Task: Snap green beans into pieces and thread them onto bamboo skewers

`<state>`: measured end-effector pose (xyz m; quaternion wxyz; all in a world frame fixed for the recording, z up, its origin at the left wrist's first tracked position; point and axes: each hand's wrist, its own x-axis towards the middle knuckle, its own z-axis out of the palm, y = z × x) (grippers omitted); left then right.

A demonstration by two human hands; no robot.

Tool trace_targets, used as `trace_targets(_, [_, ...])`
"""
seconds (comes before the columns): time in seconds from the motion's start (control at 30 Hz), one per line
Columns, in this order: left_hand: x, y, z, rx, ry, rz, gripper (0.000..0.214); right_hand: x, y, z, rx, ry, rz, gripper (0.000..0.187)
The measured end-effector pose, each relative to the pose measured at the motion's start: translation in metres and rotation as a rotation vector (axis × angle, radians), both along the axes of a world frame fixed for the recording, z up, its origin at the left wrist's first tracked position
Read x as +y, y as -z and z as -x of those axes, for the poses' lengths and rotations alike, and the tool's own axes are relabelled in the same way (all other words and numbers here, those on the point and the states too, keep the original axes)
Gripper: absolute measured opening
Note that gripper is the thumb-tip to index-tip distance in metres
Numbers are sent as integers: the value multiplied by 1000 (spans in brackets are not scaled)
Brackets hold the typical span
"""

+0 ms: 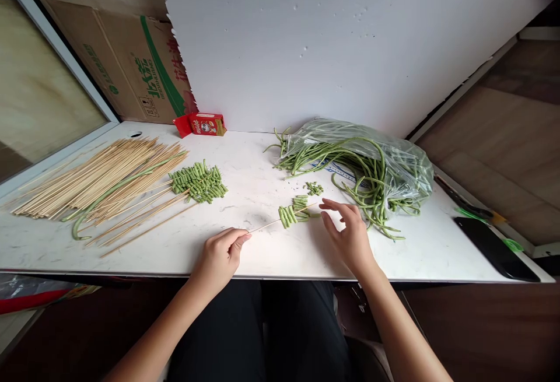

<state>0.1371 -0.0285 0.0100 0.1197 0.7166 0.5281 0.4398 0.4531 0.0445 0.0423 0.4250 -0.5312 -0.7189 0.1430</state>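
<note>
My left hand (221, 258) pinches the blunt end of a thin bamboo skewer (265, 227), which points right and slightly up. Several short pieces of green long bean (287, 217) sit side by side on it near its far end. My right hand (350, 236) hovers by the skewer's tip, thumb and fingers apart, with nothing seen between them. Behind the tip lie more cut bean pieces (300, 201) and a little heap of small bean ends (314, 188). Left of centre, filled bean skewers (199, 182) are piled together, their sticks pointing left.
Loose bamboo skewers (100, 178) cover the table's left side, a long bean lying across them. Whole long beans (371, 166) spill from a clear plastic bag (411, 166) at right. A red box (209, 125) stands at the back; a black phone (492, 248) lies near the right edge.
</note>
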Motion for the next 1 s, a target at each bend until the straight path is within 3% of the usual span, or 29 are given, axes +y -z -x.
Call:
trace_targets(0.17, [0,0,0,5,-3,10,18,5,11,-6,-246,-45,-72,31])
trace_targets(0.33, [0,-1,1,18,3,20,18,5,12,-8,-279,-74,-102,24])
trace_targets(0.47, [-1,-1,0,21,2,30,19,7,6,-13,-61,-78,-72,25])
trace_targets(0.6, [-1,-3,0,43,12,17,19,10,6,-16,215,-96,93,17])
trace_targets(0.87, [-2,-3,0,67,30,-5,19,9,9,-7,744,-101,365,40])
trace_targets(1.0, [-2,-1,1,70,35,7,19,4,9,2,906,-107,467,40])
